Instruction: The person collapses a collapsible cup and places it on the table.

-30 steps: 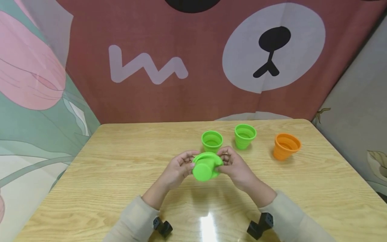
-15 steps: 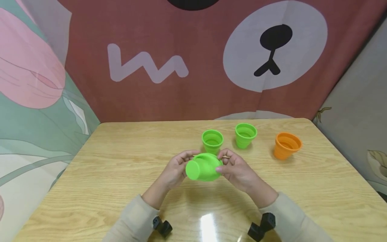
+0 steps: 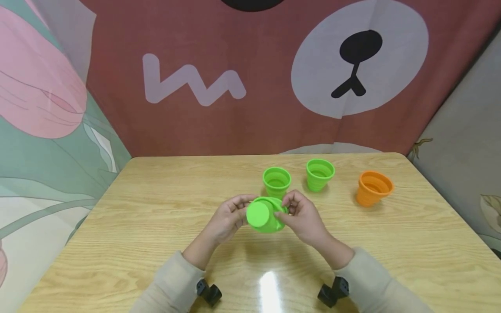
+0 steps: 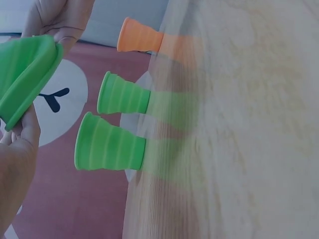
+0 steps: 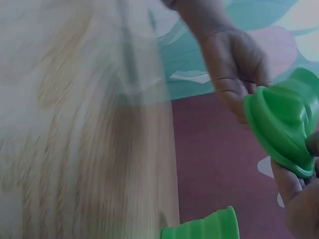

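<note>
A green ribbed cup (image 3: 258, 214), its flat base toward the head camera and its side wall dented, is held above the table between both hands. The left hand (image 3: 228, 219) pinches its left edge with thumb and fingers. On the other side, the right hand (image 3: 307, 217) grips the rim, thumb pressed on the wall. The right wrist view shows the folded wall of this cup (image 5: 284, 119) between the two hands. Just behind it a green cup (image 3: 276, 180) stands upright, its lower part partly covered by the held cup and fingers.
Another upright green cup (image 3: 318, 176) stands at the back, and an orange cup (image 3: 372, 189) is farther right. The wooden table (image 3: 156, 208) reaches back to a red patterned cloth (image 3: 195, 130). Black devices sit at both wrists.
The held cup's base swung left and then back toward the middle, its dent changing shape. The right thumb has shifted left over the wall. The standing cups have not moved on the table.
</note>
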Tool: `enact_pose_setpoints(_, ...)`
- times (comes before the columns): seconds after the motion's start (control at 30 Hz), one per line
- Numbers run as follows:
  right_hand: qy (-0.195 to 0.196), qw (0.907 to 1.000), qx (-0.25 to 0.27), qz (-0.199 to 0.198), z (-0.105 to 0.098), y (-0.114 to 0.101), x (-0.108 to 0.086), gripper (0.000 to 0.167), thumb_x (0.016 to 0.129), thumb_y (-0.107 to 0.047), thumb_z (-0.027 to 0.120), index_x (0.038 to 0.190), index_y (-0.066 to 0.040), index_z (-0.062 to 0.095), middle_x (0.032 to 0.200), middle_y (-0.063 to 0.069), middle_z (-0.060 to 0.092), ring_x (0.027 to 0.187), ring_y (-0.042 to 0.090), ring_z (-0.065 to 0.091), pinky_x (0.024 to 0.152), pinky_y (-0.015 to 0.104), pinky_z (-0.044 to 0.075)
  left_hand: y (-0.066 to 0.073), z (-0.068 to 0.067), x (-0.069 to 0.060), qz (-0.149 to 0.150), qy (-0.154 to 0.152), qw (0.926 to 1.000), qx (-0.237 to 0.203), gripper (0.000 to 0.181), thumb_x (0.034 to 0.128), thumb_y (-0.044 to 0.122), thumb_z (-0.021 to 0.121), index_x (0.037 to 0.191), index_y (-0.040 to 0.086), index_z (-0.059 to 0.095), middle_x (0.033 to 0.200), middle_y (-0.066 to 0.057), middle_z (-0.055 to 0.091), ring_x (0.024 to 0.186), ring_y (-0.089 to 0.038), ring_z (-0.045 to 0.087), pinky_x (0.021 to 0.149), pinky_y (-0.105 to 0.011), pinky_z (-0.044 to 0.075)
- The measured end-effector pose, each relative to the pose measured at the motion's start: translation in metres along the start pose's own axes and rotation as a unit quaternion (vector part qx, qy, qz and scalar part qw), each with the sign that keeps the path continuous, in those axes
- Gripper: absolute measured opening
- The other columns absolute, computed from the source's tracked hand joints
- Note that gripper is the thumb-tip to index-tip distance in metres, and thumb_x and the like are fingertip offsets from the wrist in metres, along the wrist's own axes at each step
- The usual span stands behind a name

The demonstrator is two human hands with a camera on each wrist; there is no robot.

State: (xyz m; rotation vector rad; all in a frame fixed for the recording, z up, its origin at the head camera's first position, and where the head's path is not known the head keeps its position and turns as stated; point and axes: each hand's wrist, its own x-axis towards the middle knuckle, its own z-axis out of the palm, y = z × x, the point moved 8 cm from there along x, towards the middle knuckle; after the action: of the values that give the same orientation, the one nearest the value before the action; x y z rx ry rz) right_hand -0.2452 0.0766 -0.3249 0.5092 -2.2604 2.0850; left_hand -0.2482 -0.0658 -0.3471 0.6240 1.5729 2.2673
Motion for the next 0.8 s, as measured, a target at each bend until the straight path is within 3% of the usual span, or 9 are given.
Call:
enact_pose_setpoints(0.2, 0.01, 0.9999, -0.003, 0.006, -0.002, 0.001, -0.002, 0.017, 0.074, 0.016, 0.051, 0.083, 0.005, 0.04, 0.093, 0.018, 0.048, 0.06, 0.01, 0.054, 0.055, 0.023, 0.051, -0.001, 0.0, 0.0, -0.008, 0.004, 0.9997, 0.023, 0.034, 0.0872, -0.004, 0.039, 0.119, -0.015, 0.034, 0.093, -0.006, 0.053, 0.081, -0.014, 0.054, 0.071, -0.026, 0.048)
enact_pose_setpoints(0.43, 0.036, 0.999, -0.001, 0.027, -0.007, 0.007, -0.001, 0.015, 0.074, 0.016, 0.047, 0.079, 0.005, 0.039, 0.08, 0.012, 0.047, 0.054, 0.007, 0.044, 0.049, 0.018, 0.044, -0.003, -0.001, 0.003, -0.02, 0.014, 0.9992, 0.031, 0.035, 0.0867, -0.004, 0.04, 0.119, -0.015, 0.035, 0.092, -0.007, 0.052, 0.082, -0.014, 0.054, 0.072, -0.026, 0.048)
enact_pose_setpoints(0.6, 0.068, 0.9971, -0.004, 0.033, -0.01, 0.01, 0.002, 0.018, 0.07, 0.02, 0.044, 0.075, 0.004, 0.038, 0.08, 0.011, 0.048, 0.056, 0.007, 0.043, 0.048, 0.016, 0.041, -0.003, 0.003, 0.005, -0.016, 0.01, 0.9993, 0.031, 0.036, 0.0866, -0.003, 0.042, 0.12, -0.014, 0.035, 0.092, -0.008, 0.052, 0.081, -0.014, 0.053, 0.072, -0.026, 0.048)
enact_pose_setpoints(0.7, 0.053, 0.9986, 0.001, 0.011, -0.009, 0.008, 0.003, 0.019, 0.068, 0.021, 0.043, 0.074, 0.004, 0.037, 0.082, 0.011, 0.048, 0.061, 0.008, 0.045, 0.051, 0.016, 0.043, 0.0, 0.004, 0.005, -0.01, 0.008, 0.9996, 0.026, 0.036, 0.0865, -0.003, 0.042, 0.119, -0.015, 0.035, 0.091, -0.007, 0.053, 0.081, -0.014, 0.054, 0.071, -0.026, 0.048)
enact_pose_setpoints(0.8, 0.003, 0.9977, 0.068, -0.003, -0.006, 0.006, 0.004, 0.019, 0.069, 0.02, 0.043, 0.074, 0.002, 0.039, 0.084, 0.009, 0.047, 0.067, 0.008, 0.047, 0.056, 0.016, 0.045, 0.003, 0.004, 0.004, 0.002, 0.003, 0.9998, 0.018, 0.035, 0.0864, -0.003, 0.041, 0.119, -0.015, 0.035, 0.092, -0.005, 0.054, 0.081, -0.013, 0.054, 0.07, -0.025, 0.049)
